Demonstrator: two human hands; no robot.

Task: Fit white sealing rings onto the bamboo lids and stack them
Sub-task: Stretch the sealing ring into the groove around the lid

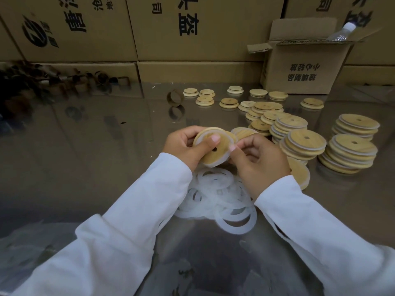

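Note:
My left hand (185, 146) grips a round bamboo lid (220, 153) with a small centre hole, thumb pressed on its face. A white sealing ring (205, 133) runs around the lid's rim. My right hand (259, 161) pinches the ring at the lid's right edge. Below my hands lies a heap of loose white rings (222, 199). To the right stand stacks of ringed lids (304, 144) (350, 153) (355, 124). A single lid (300, 174) lies half hidden behind my right wrist.
Bare bamboo lids (230, 102) lie scattered at the back of the glossy table (96, 146). An open cardboard box (299, 67) with a plastic bottle (344, 30) stands back right. Large cartons (128, 28) wall the rear. Cardboard tube rings (175, 98) sit at the back.

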